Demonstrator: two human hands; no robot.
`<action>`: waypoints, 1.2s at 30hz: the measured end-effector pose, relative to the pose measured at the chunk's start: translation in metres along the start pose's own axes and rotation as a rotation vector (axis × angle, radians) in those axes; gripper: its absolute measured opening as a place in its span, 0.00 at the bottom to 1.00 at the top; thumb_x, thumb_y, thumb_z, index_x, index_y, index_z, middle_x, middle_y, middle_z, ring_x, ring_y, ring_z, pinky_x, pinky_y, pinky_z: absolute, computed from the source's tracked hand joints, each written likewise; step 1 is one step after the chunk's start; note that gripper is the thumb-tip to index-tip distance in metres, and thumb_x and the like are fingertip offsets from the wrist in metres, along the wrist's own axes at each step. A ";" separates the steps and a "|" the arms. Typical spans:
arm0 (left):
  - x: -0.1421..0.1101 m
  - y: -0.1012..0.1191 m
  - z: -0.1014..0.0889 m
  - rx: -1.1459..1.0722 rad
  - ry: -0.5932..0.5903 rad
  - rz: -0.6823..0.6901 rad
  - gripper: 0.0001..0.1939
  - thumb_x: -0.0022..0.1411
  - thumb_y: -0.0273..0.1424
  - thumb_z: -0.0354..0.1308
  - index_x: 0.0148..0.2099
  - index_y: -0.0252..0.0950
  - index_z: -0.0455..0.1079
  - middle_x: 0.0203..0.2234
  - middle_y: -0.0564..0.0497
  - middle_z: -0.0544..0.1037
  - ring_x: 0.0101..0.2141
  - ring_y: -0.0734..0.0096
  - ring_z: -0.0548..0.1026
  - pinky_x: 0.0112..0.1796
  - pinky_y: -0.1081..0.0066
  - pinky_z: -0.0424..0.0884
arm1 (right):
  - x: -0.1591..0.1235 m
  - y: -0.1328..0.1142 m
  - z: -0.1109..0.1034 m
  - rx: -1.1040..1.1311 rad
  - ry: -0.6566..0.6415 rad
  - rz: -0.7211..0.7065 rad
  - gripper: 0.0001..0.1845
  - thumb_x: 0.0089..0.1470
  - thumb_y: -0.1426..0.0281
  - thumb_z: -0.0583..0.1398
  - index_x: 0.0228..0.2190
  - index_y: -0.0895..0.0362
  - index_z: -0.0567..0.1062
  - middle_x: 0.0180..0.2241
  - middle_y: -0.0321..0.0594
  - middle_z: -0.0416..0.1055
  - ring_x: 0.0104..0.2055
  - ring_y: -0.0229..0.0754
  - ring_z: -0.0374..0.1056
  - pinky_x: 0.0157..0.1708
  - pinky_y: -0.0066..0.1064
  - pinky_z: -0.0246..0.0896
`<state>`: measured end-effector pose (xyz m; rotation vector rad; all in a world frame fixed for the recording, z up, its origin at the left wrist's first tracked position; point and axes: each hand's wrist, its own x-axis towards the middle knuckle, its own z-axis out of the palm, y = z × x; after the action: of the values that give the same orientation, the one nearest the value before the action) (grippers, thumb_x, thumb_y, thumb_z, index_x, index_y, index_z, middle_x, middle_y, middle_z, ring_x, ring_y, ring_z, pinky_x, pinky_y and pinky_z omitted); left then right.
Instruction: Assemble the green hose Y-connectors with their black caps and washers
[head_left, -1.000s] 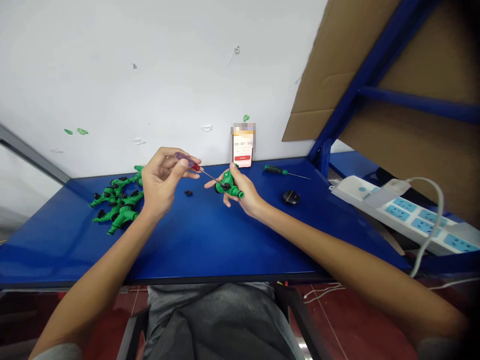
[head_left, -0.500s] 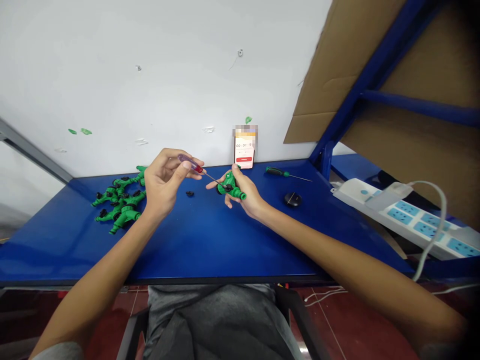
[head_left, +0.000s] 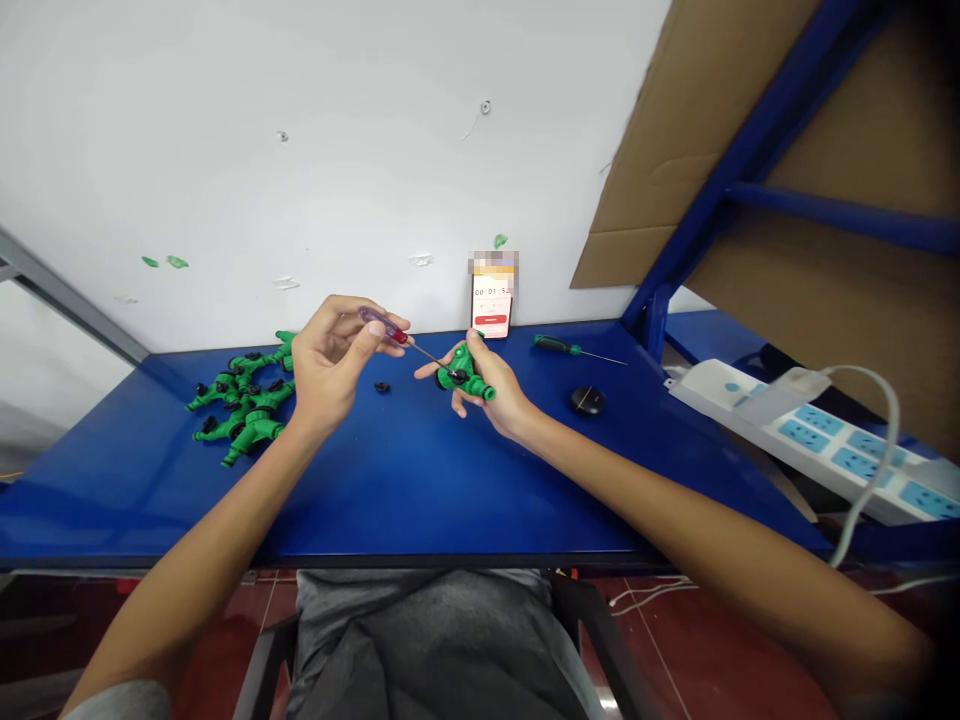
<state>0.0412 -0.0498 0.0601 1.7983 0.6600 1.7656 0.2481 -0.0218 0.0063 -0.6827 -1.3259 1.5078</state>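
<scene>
My left hand (head_left: 330, 362) is closed on a small screwdriver (head_left: 390, 331) with a purple and red handle. Its thin shaft slants down to the right, and the tip meets a black part on a green plastic hose fitting (head_left: 466, 372). My right hand (head_left: 491, 385) is wrapped around that fitting and holds it just above the blue table (head_left: 420, 480). A small black piece (head_left: 382, 386) lies on the table between my hands.
A pile of several green fittings (head_left: 244, 405) lies at the left. A phone (head_left: 492, 298) leans on the wall showing a timer. A green-handled screwdriver (head_left: 574, 348) and a round black object (head_left: 586, 399) lie to the right. A white power strip (head_left: 817, 435) sits at far right.
Both hands and the fitting stay together in the same pose. The view has shifted slightly, so everything sits a little further right in the picture.
</scene>
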 end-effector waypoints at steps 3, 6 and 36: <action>0.000 -0.001 -0.002 -0.001 -0.034 0.010 0.14 0.71 0.41 0.68 0.47 0.36 0.74 0.40 0.45 0.86 0.40 0.62 0.87 0.38 0.65 0.87 | 0.000 0.001 0.000 0.015 0.004 0.002 0.33 0.67 0.37 0.52 0.31 0.53 0.70 0.43 0.51 0.86 0.14 0.31 0.44 0.14 0.30 0.61; 0.000 0.001 -0.004 0.006 -0.078 0.026 0.13 0.72 0.40 0.66 0.49 0.36 0.74 0.41 0.44 0.86 0.40 0.61 0.87 0.39 0.63 0.87 | 0.000 0.001 0.001 0.028 0.013 0.010 0.32 0.68 0.37 0.52 0.31 0.53 0.70 0.43 0.51 0.86 0.14 0.31 0.43 0.14 0.30 0.61; -0.001 0.002 -0.001 0.005 -0.048 -0.062 0.18 0.70 0.45 0.66 0.54 0.41 0.82 0.45 0.44 0.84 0.45 0.60 0.83 0.49 0.58 0.82 | -0.005 0.009 0.004 0.017 0.020 0.066 0.32 0.68 0.37 0.52 0.32 0.52 0.69 0.43 0.50 0.86 0.15 0.32 0.42 0.14 0.32 0.63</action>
<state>0.0406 -0.0522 0.0607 1.7986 0.6946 1.6759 0.2436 -0.0269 -0.0018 -0.7357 -1.2853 1.5588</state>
